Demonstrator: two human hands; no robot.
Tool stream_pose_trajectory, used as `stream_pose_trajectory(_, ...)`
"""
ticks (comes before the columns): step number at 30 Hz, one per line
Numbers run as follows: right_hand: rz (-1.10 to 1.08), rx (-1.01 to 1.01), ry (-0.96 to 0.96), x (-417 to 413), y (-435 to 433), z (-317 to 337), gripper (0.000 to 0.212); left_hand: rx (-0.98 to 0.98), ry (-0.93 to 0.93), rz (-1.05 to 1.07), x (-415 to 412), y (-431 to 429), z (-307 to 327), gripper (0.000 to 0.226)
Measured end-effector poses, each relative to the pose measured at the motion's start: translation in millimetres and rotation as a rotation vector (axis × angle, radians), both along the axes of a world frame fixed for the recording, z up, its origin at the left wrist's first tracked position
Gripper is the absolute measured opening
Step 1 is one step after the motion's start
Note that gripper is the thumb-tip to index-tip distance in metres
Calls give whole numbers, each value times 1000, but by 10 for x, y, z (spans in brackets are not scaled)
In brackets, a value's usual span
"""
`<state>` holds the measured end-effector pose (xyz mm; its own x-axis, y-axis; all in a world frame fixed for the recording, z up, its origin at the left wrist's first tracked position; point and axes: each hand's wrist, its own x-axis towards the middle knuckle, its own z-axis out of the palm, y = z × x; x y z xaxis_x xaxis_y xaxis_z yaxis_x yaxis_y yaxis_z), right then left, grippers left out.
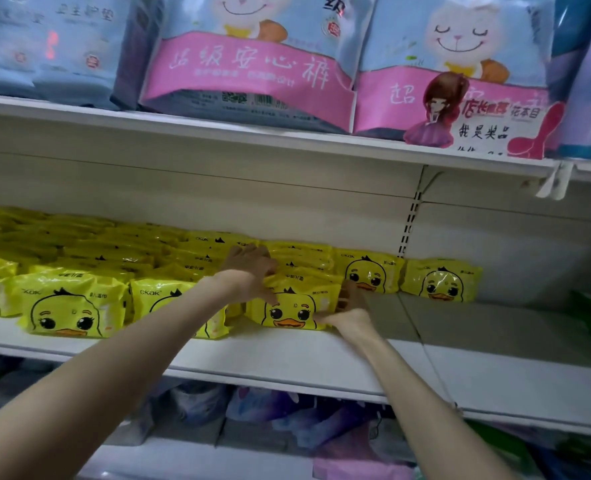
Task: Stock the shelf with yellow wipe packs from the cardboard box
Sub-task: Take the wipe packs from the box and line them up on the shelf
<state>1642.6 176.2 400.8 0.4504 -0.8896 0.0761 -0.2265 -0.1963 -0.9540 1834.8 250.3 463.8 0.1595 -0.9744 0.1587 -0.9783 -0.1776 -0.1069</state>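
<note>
Rows of yellow wipe packs (pixel 72 306) with a duck face fill the left and middle of the white middle shelf (pixel 287 355). My left hand (pixel 251 270) lies spread over the stacked packs, its thumb on the top left corner of the front upright pack (pixel 292 311). My right hand (pixel 351 308) grips that pack's right end, with the thumb along its lower front edge and the fingers curled at its side. Two more packs (pixel 439 280) stand to the right against the back panel. The cardboard box is out of view.
Bare shelf surface (pixel 495 327) extends right of the packs. The shelf above holds large blue and pink packages (pixel 252 64) and a paper sign (pixel 484 126). Purple and blue packs (pixel 287 410) lie on the shelf below. A slotted upright (pixel 408 226) splits the back panel.
</note>
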Motion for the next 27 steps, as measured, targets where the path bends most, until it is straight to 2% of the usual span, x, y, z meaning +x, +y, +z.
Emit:
stream_pose_trajectory(4,-33,-47,12,30,-45,-52,58,82,28,-34,83,-25,40,67)
stream_pose_trajectory(7,-53,-70,-17,41,-73,-81,56,38,58,-59,97,-79,51,63)
stream_pose_trajectory(14,-85,-98,-19,121,-129,-89,52,-50,-42,-81,163,-199,28,56)
stream_pose_trajectory(20,-15,-76,-19,126,-115,-83,74,-4,-58,-55,220,-218,21,64)
stream_pose_trajectory(27,-32,-80,-42,189,-126,-94,70,-14,-138,-74,268,-222,8,62)
